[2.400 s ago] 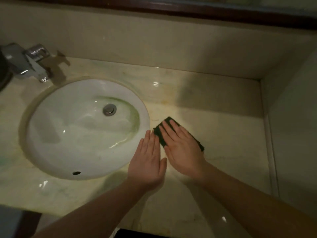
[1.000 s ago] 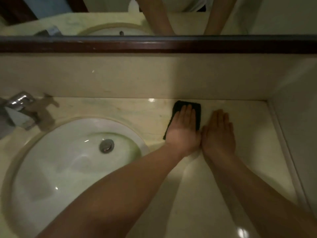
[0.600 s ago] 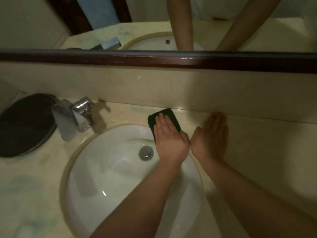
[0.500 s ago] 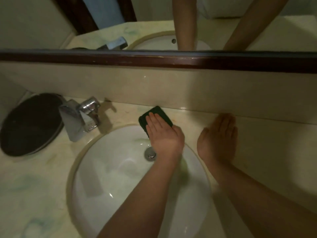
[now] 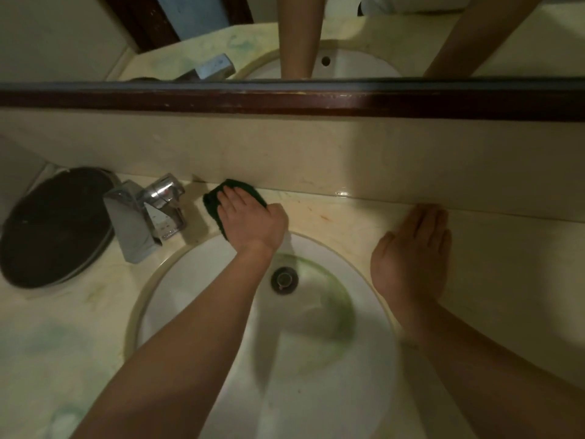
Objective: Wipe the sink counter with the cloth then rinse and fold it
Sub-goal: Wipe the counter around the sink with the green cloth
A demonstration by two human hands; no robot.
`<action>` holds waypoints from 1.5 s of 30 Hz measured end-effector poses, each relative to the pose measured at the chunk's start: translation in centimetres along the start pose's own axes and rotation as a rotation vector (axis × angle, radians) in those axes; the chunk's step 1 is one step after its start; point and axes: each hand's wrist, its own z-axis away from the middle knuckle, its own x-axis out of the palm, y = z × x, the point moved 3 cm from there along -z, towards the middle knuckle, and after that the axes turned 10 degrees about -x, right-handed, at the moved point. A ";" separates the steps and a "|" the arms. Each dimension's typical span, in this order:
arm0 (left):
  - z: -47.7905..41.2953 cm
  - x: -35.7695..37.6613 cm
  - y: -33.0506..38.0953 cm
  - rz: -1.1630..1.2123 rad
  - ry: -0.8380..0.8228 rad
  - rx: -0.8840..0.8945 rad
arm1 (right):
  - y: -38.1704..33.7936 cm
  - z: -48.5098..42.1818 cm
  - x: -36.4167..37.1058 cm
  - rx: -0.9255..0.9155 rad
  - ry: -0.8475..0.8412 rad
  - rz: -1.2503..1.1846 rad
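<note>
A dark green cloth [image 5: 212, 201] lies flat on the marble sink counter [image 5: 332, 213], on the strip behind the basin and close to the backsplash. My left hand [image 5: 253, 221] presses down on the cloth with fingers together, covering most of it. Right of the basin, my right hand [image 5: 411, 251] rests flat on the counter, palm down and holding nothing. The white oval basin [image 5: 316, 359] with its metal drain [image 5: 284, 279] fills the middle of the view.
A chrome tap [image 5: 144, 213] stands just left of the cloth. A dark round lid or plate [image 5: 53, 226] lies at the far left of the counter. A wooden-framed mirror [image 5: 285, 99] hangs above the backsplash. Greenish stains mark the counter at the front left.
The cloth passed from under my right hand to under my left. My left hand has slid it leftward along the back of the counter toward the tap, and my right hand stays flat.
</note>
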 end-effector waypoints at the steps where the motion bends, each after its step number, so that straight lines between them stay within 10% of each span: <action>1: 0.7 0.1 0.6 -0.001 -0.004 0.009 | 0.0 0.0 0.0 0.003 0.006 -0.007; 11: 11.0 1.2 6.8 0.078 -0.063 0.569 | 0.3 -0.3 0.0 -0.009 -0.054 -0.067; 21: 2.4 0.2 1.0 0.002 -0.037 0.092 | 9.4 0.9 -1.6 -0.055 0.006 0.012; 33: 18.5 1.0 14.9 -0.041 -0.102 0.962 | 11.1 0.3 -2.0 -0.233 -0.096 -0.060; 41: 6.5 0.4 2.6 0.024 -0.046 0.234 | 17.5 3.1 -3.1 -0.113 -0.044 0.053; 45: 9.5 1.2 7.1 -0.072 -0.061 0.217 | 16.9 2.5 -3.1 -0.103 -0.093 0.042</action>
